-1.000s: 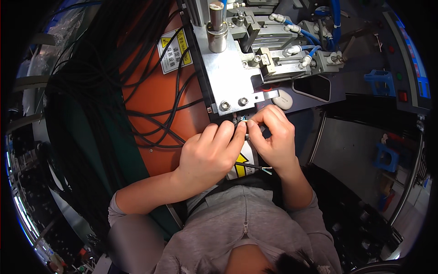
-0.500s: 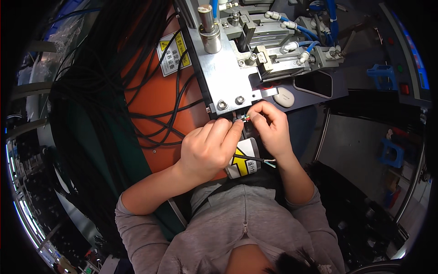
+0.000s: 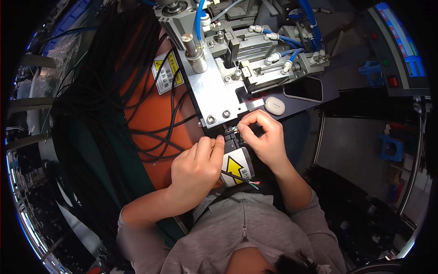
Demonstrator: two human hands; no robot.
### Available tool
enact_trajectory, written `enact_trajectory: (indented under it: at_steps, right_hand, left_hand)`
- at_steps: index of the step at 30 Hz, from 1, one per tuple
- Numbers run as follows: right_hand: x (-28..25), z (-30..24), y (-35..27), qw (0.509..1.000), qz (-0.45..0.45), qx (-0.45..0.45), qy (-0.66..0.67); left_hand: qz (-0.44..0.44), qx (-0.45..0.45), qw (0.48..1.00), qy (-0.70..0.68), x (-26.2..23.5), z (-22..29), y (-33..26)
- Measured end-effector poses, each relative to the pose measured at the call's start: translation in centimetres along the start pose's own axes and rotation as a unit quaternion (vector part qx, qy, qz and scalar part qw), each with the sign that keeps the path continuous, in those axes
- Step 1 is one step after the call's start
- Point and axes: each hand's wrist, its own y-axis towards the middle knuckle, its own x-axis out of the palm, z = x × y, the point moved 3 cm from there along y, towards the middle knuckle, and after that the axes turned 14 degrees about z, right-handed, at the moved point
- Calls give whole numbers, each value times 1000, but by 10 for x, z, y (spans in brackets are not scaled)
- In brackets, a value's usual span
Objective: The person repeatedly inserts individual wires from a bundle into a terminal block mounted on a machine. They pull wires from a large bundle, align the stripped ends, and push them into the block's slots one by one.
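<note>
Just below the front edge of a metal machine plate (image 3: 214, 98), my two hands work close together. My left hand (image 3: 196, 164) is closed, its fingers curled around a black cable (image 3: 232, 176). One end of that cable sticks out under the palm, with thin coloured wires (image 3: 254, 184) bared at its tip. My right hand (image 3: 265, 137) pinches small coloured wires (image 3: 236, 129) between thumb and index finger, right at a dark slot beneath the plate. The fingertips partly hide these wires. A black block (image 3: 231, 144) sits between the hands, above a white label with a yellow arrow (image 3: 235, 168).
Clamps with blue air hoses (image 3: 292, 44) stand behind the plate. A white oval case (image 3: 274, 106) and a phone (image 3: 305, 88) lie to the right. Many black cables (image 3: 98, 86) drape over the orange surface (image 3: 159, 114) at left. A control panel (image 3: 394, 55) stands far right.
The view has shifted, so the machine appears lower and further left. My left fingertips have drawn back from my right ones, leaving a wider gap. The right hand keeps its pinch.
</note>
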Motion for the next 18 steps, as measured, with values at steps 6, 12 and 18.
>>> enact_trajectory:
  at_steps: [6, 12, 18]
  right_hand:
    - [-21, -19, 1, 984, -89, -78, 132]
    - [-17, -29, -3, 968, -92, -100, 209]
    - [-13, -46, -6, 949, -128, -182, 225]
  left_hand:
    - [-26, -51, 998, 12, 2, -7, -7]
    - [176, 26, 981, -81, -5, -5, 10]
    - [139, -66, 969, -194, 2, -13, 10]
